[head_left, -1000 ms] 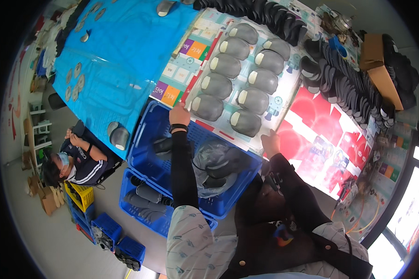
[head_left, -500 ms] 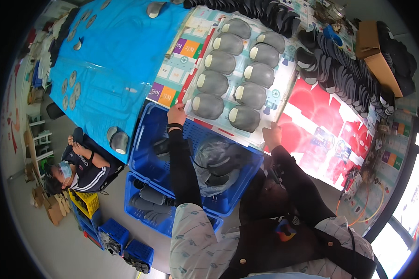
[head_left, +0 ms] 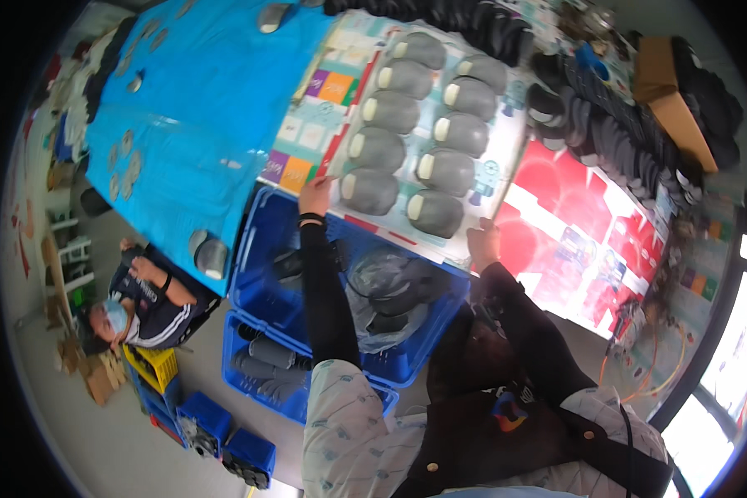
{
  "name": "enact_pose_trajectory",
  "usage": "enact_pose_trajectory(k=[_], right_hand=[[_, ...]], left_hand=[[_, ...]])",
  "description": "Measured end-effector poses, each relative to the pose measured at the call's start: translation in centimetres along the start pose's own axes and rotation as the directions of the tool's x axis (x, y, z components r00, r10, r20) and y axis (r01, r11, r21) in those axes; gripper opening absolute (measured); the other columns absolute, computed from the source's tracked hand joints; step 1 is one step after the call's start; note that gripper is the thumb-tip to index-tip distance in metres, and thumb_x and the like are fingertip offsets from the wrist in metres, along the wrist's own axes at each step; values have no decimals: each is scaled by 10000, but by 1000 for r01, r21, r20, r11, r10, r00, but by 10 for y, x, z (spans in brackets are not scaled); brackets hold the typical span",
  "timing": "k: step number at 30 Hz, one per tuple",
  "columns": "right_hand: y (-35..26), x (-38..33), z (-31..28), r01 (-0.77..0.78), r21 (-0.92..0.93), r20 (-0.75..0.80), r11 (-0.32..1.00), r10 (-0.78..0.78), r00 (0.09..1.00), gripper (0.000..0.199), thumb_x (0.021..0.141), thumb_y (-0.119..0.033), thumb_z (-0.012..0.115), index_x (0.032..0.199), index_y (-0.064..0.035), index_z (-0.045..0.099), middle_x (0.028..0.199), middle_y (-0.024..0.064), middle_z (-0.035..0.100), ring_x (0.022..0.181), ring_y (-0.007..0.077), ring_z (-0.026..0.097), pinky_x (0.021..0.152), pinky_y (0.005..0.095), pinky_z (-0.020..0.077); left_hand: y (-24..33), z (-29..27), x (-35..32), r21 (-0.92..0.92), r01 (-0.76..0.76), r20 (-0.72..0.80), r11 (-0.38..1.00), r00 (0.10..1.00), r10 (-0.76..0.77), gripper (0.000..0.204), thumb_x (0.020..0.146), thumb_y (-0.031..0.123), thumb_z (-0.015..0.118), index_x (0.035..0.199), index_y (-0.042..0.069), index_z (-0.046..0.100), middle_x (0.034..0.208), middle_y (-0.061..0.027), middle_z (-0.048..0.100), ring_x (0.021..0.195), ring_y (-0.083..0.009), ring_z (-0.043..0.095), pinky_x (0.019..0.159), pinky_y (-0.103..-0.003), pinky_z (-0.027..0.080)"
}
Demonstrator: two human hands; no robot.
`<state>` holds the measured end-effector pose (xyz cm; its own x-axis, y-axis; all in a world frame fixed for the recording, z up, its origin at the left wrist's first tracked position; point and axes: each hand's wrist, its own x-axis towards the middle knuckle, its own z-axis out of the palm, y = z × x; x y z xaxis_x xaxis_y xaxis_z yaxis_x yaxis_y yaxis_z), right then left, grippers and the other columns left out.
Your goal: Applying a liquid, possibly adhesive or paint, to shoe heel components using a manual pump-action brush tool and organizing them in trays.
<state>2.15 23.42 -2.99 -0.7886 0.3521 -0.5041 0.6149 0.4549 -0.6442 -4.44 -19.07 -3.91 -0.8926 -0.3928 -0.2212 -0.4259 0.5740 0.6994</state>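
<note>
Bench point(head_left: 224, 108), upper half of frame: blue sheet over its left part, a printed mat point(head_left: 506, 178) of coloured squares at centre, a red mat point(head_left: 573, 224) at right.

Grey pads point(head_left: 427, 108): ten oval pieces in two columns on the printed mat, each with a pale end cap. Long axes run roughly left-right in the frame, caps toward the left; the columns slant from upper right to lower left.

Left hand point(head_left: 315, 195): at the bench's near edge, fingers flat on the mat, just left of the lowest pad point(head_left: 369, 191) of the left column; touching or just short of it, cannot tell. Holds nothing visible.

Right hand point(head_left: 483, 245): resting on the mat edge, just right of and below the lowest pad point(head_left: 434, 212) of the right column; loosely curled, nothing seen in its grasp.

Blue crate point(head_left: 266, 274): directly below the bench edge, under the left forearm, holding grey pieces and a clear bag point(head_left: 386, 286). Second crate point(head_left: 257, 365) lower left, also with grey pieces.

Black soles point(head_left: 606, 116): stacked in rows, upper right. Cardboard box point(head_left: 668, 95) beyond them.

Another person point(head_left: 145, 303): seated at left centre, beside the bench corner.
</note>
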Motion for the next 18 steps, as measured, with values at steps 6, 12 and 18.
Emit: enact_pose_trajectory(k=[6,12,18], right_hand=[[1,-2,17,31,168,-92,985,-15,996,449,834,-54,634,1264,64,580,1073,163,665,866,283,683,791,376,561],[-27,-9,-5,56,-43,-175,998,-62,983,514,822,-65,615,1313,64,538,1103,202,638,1022,339,649,913,400,528],[-27,1,-17,1,-75,-142,997,-11,990,500,811,-106,640,1284,53,604,1178,250,657,1137,362,623,959,395,503]], left_hand=[[-24,-2,15,-231,173,87,958,984,-156,388,911,333,733,991,-46,715,851,-75,716,774,-145,636,731,-293,502],[-22,10,24,-284,107,88,953,992,-85,406,921,361,716,977,-40,699,880,-88,723,807,-160,638,754,-308,496],[-14,20,32,-220,113,130,969,988,-86,389,923,347,711,967,-38,692,851,-105,718,795,-179,649,740,-319,496]])
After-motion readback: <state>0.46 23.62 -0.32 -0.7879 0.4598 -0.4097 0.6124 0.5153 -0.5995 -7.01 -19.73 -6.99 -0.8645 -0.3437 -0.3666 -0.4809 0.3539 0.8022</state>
